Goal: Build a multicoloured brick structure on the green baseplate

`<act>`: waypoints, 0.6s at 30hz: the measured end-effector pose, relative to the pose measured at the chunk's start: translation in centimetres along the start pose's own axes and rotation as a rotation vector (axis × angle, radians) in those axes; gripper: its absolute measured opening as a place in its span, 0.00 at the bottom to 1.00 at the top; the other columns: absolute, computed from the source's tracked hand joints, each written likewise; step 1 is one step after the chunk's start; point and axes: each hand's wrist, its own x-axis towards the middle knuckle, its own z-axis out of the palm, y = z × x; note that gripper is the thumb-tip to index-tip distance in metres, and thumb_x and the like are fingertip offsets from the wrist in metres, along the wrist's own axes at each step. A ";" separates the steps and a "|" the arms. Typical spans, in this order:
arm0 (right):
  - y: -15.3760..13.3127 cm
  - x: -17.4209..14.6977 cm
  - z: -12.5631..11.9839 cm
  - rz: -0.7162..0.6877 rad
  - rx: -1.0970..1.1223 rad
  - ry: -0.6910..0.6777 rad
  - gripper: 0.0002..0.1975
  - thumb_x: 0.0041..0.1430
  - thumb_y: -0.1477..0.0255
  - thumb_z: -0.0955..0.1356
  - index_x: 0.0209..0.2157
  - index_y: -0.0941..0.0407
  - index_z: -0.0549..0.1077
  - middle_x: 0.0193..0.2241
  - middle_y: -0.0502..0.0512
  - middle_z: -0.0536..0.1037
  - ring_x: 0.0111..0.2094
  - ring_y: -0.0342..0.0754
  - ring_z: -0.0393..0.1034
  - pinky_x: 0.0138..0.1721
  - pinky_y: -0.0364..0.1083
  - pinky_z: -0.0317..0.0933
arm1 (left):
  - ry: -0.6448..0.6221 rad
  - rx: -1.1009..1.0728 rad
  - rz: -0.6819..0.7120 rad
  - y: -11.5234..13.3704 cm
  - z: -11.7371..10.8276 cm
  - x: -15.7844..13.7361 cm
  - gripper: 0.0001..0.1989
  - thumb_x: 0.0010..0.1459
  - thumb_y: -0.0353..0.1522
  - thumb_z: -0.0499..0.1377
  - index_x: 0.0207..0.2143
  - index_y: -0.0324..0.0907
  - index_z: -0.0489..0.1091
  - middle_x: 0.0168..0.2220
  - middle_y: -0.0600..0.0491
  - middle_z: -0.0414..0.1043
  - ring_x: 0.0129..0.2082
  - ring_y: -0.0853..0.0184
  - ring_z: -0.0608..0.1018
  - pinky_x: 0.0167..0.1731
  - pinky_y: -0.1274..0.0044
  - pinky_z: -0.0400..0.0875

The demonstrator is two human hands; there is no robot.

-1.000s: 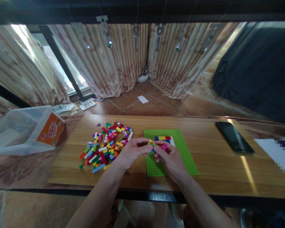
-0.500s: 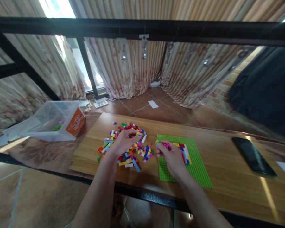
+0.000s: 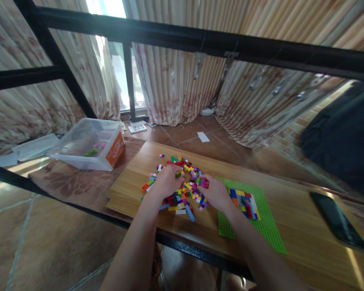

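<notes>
Over the heap of small toy bricks (image 3: 182, 206), my left hand (image 3: 166, 182) is closed, its fingers curled round a yellowish toy brick (image 3: 179, 174). At the heap's right edge, my right hand (image 3: 214, 191) pinches a pink toy brick (image 3: 204, 183), with a bit of green beside it. Right of that hand lies a green baseplate (image 3: 268, 220). A flat block of red, blue, yellow, white and orange bricks (image 3: 245, 204) sits on it, partly covered by my right wrist.
A clear plastic box (image 3: 87, 161) with an orange label and a few pieces inside stands left of the wooden board (image 3: 127, 184). A black phone (image 3: 336, 220) lies at the right. A dark metal bar (image 3: 176, 36) crosses beyond the table, before curtains (image 3: 160, 85).
My right hand has gone left from over the baseplate to the heap, keeping the pink brick. My left hand's fingers have closed on a yellowish brick. The view has turned left.
</notes>
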 end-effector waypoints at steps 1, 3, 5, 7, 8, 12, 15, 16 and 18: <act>0.0 -0.2 -0.1 -0.010 -0.015 -0.015 0.17 0.50 0.74 0.70 0.44 0.58 0.76 0.39 0.57 0.79 0.39 0.50 0.72 0.42 0.45 0.61 | 0.001 0.003 -0.002 -0.1 0.0 0.0 0.13 0.54 0.29 0.58 0.42 0.40 0.77 0.38 0.47 0.79 0.36 0.62 0.78 0.38 0.75 0.68; -0.1 -0.5 -0.6 -0.033 -0.052 -0.050 0.20 0.50 0.73 0.71 0.47 0.57 0.75 0.41 0.57 0.78 0.40 0.50 0.72 0.42 0.45 0.61 | -0.001 0.010 0.007 -0.2 0.0 -0.1 0.12 0.53 0.28 0.58 0.40 0.40 0.77 0.38 0.47 0.79 0.37 0.62 0.78 0.39 0.75 0.69; -0.6 -0.8 -1.1 -0.059 -0.082 -0.071 0.19 0.53 0.72 0.69 0.49 0.55 0.74 0.43 0.57 0.77 0.40 0.49 0.72 0.42 0.45 0.60 | 0.000 0.012 0.013 -0.3 -0.1 -0.1 0.12 0.53 0.27 0.58 0.39 0.40 0.77 0.38 0.47 0.79 0.38 0.61 0.78 0.40 0.74 0.69; -1.4 -1.0 -1.4 -0.086 -0.097 -0.069 0.16 0.58 0.71 0.67 0.47 0.53 0.75 0.45 0.56 0.76 0.41 0.49 0.72 0.43 0.45 0.60 | -0.003 0.005 0.010 -0.3 -0.1 -0.1 0.13 0.52 0.27 0.59 0.40 0.39 0.77 0.38 0.46 0.78 0.39 0.60 0.78 0.41 0.73 0.70; -1.9 -1.0 -1.3 -0.102 -0.103 -0.069 0.14 0.60 0.70 0.65 0.47 0.53 0.76 0.46 0.56 0.76 0.43 0.49 0.72 0.44 0.45 0.60 | -0.002 -0.002 0.001 -0.4 -0.1 -0.1 0.14 0.52 0.26 0.59 0.41 0.39 0.77 0.39 0.46 0.78 0.39 0.60 0.78 0.42 0.73 0.70; -3.9 -0.6 -0.6 -0.144 -0.167 -0.150 0.13 0.62 0.70 0.63 0.44 0.54 0.76 0.47 0.57 0.75 0.46 0.49 0.71 0.47 0.46 0.59 | 0.016 -0.022 -0.027 -0.5 0.0 0.1 0.17 0.52 0.25 0.58 0.45 0.40 0.76 0.42 0.46 0.78 0.40 0.61 0.78 0.44 0.73 0.70; -4.6 -0.1 0.0 -0.151 -0.214 -0.215 0.12 0.62 0.68 0.63 0.40 0.55 0.77 0.46 0.57 0.74 0.45 0.50 0.71 0.46 0.46 0.60 | 0.029 -0.005 0.004 -0.4 0.2 0.3 0.16 0.52 0.24 0.56 0.43 0.38 0.76 0.41 0.44 0.78 0.42 0.60 0.78 0.44 0.73 0.70; -4.7 0.0 0.1 -0.155 -0.218 -0.228 0.12 0.62 0.67 0.63 0.39 0.55 0.77 0.46 0.57 0.73 0.45 0.50 0.71 0.46 0.46 0.60 | 0.027 -0.001 0.016 -0.4 0.2 0.4 0.15 0.52 0.23 0.56 0.42 0.37 0.77 0.41 0.44 0.78 0.42 0.59 0.78 0.44 0.73 0.71; -4.8 0.1 0.1 -0.159 -0.214 -0.244 0.11 0.62 0.67 0.64 0.39 0.55 0.77 0.47 0.57 0.73 0.46 0.49 0.70 0.47 0.46 0.59 | 0.012 -0.006 0.027 -0.3 0.4 0.5 0.16 0.53 0.22 0.55 0.41 0.36 0.76 0.41 0.43 0.79 0.42 0.59 0.79 0.44 0.73 0.71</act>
